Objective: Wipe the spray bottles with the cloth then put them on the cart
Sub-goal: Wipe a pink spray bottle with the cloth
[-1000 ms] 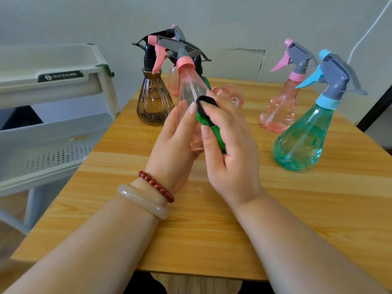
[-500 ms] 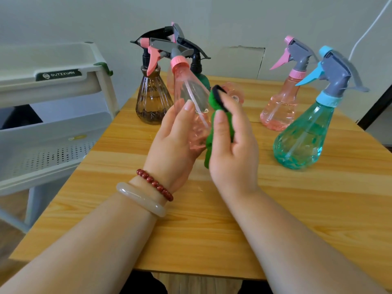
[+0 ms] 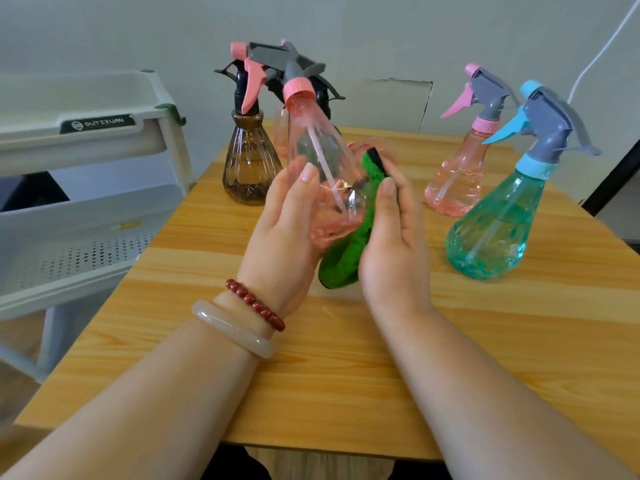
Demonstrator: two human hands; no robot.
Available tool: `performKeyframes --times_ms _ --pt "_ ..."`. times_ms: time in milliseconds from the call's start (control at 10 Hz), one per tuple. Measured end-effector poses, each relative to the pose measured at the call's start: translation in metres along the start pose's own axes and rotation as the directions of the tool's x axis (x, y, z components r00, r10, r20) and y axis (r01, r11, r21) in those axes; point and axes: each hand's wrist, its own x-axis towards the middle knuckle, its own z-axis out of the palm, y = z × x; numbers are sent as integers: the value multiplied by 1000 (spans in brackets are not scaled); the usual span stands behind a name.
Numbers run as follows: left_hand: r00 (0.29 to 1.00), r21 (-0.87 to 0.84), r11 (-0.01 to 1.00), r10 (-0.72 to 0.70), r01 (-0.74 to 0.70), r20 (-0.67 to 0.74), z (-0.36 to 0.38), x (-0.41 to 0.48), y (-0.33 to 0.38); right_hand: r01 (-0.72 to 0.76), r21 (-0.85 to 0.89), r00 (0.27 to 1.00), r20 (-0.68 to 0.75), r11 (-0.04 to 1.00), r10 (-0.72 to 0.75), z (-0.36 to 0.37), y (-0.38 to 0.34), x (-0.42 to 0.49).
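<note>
My left hand grips a clear pink spray bottle with a pink cap and grey trigger, held tilted above the wooden table. My right hand holds a green cloth with a black edge against the bottle's right side. A brown ribbed bottle stands behind to the left. A pink bottle and a teal bottle stand at the right. More bottles are partly hidden behind the held one.
A white cart with a perforated lower shelf stands left of the table. A wall runs close behind the table. A white cable hangs at the upper right.
The cloth has slid from the bottle's front down along its right side. My right hand has moved lower and to the right, and the bottle has turned slightly.
</note>
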Motion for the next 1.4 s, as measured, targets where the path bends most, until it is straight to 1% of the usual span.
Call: performKeyframes --times_ms 100,200,300,400,500,600,700,800,900,1000,1100,1200,1300,1400 --pt "1000 128 992 21 -19 -20 4 0 2 50 -25 999 21 998 -49 -2 0 2" --pt "997 171 983 73 -70 -14 0 0 -2 186 -78 983 23 980 -184 -2 -1 2" --pt "998 -3 998 64 -64 2 3 -1 1 350 -153 937 48 924 -346 -5 -2 3" --pt "995 -108 994 45 -35 91 3 -2 3 495 -193 866 188 847 -464 -3 -1 -1" --pt "992 -61 998 37 -30 117 3 -4 2 478 -181 877 157 859 -455 -1 -2 0" --pt "996 8 998 64 -65 69 3 -3 3 301 -138 952 -7 944 -305 0 1 0" --pt "998 49 997 66 -67 22 7 -6 1 134 -122 988 -66 983 -143 2 3 -1" --pt "996 65 994 93 -93 -11 9 -9 -2 335 -173 942 53 926 -331 4 -1 -4" --pt "996 67 993 93 -94 12 7 -6 2 332 -175 943 67 927 -325 4 1 -4" --pt "996 63 994 84 -85 23 4 -2 3 38 -33 997 -73 999 -41 -2 6 5" --pt "995 128 986 102 -104 20 7 -3 1 172 -155 985 5 973 -173 -3 2 0" --pt "998 78 995 57 -56 -9 4 -3 2 344 -192 938 124 919 -325 5 0 -7" --pt "999 6 999 33 -33 -7 3 -4 3 90 -84 995 -25 992 -92 3 3 2" --pt "998 37 997 69 -70 10 7 -3 0 -65 -47 997 -53 997 63 -3 6 5"
